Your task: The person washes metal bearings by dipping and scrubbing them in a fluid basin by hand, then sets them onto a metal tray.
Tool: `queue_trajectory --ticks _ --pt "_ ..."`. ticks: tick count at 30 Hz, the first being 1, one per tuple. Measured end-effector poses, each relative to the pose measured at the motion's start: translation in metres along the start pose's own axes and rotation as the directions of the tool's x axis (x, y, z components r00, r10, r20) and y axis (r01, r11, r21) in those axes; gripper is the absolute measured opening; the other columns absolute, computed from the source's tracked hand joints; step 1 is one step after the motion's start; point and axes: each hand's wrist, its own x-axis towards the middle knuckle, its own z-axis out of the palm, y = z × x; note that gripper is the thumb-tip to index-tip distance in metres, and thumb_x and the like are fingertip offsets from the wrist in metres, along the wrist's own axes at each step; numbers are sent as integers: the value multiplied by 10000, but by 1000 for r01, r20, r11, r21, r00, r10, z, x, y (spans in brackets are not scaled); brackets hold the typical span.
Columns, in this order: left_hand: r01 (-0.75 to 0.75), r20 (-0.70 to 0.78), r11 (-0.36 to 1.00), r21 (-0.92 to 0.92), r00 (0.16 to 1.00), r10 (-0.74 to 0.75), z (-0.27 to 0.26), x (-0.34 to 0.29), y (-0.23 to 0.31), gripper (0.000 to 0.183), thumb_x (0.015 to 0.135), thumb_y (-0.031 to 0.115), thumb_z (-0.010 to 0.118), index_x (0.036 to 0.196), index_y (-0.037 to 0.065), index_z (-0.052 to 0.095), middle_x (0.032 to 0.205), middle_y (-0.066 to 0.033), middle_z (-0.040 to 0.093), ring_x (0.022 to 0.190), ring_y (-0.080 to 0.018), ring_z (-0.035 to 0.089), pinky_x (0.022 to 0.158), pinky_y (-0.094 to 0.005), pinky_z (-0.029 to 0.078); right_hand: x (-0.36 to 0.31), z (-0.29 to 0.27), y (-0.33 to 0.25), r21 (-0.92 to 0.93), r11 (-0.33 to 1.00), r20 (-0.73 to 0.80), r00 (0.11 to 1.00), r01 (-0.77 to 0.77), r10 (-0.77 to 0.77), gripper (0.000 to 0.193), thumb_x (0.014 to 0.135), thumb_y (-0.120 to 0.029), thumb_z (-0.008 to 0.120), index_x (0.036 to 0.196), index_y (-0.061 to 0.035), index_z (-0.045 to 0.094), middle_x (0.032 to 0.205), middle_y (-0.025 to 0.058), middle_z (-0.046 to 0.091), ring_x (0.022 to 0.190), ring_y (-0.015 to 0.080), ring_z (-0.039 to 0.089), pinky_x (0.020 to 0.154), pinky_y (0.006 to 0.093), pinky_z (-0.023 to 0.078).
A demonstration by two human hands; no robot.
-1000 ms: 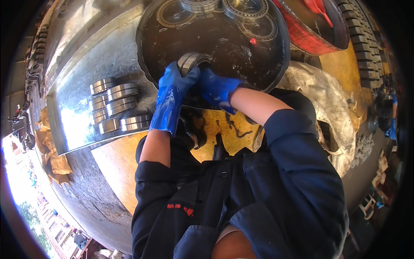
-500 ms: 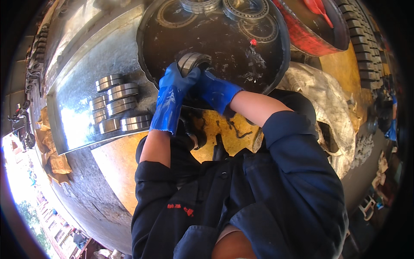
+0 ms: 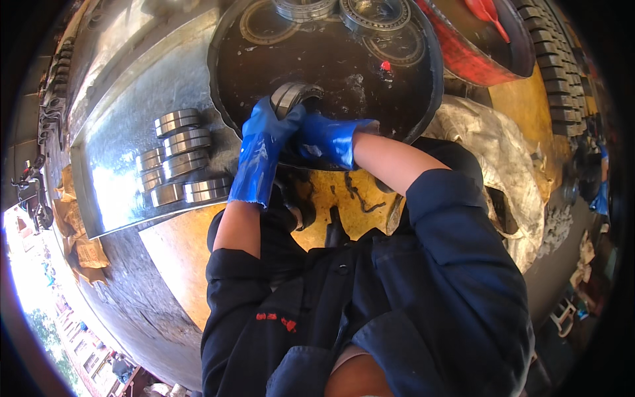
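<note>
In a blue rubber glove, my left hand grips a shiny steel bearing, its thumb and fingers closed round the near side. The bearing is tilted over the near part of a round dark pan of brown liquid. My right hand, gloved the same way, is against the bearing's near underside. Its fingers are hidden behind my left hand and the bearing, so their grip does not show. A small red piece sits in the liquid to the right.
Several steel bearings stand stacked on a metal sheet at left. Larger bearing rings lie at the pan's far side. A red tub with a red scoop stands far right, by a pale sack.
My right wrist has turned and the glove cuff now lies flatter and farther left. The bearing stays nearly in place in my left hand. The red piece has shifted slightly.
</note>
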Motion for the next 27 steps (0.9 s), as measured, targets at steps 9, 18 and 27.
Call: queue_trajectory --ticks 9,18,27 --pt "28 5 999 -43 1000 -28 -4 -2 2 929 806 676 733 1448 35 533 1331 -286 650 1230 -426 652 1038 -465 525 5 -1 15 587 793 72 986 -162 148 370 1086 -284 549 1399 -87 575 1331 99 635 1211 184 601 1020 336 513" --pt "5 9 997 -76 1000 -5 -8 -6 5 791 818 608 722 1311 -2 619 1249 -274 691 1183 -434 666 1001 -468 545 8 1 4 65 998 29 1000 -7 5 322 1041 -169 615 1348 -73 601 1279 81 658 1150 179 630 977 337 533" --pt "32 -13 998 -56 999 -33 -7 -3 -6 767 799 587 756 1332 50 632 1241 -240 710 1173 -396 687 1003 -449 560 14 16 -20 400 885 35 968 -240 247 289 1020 -97 636 1307 -73 622 1239 71 673 1113 166 645 943 331 542"
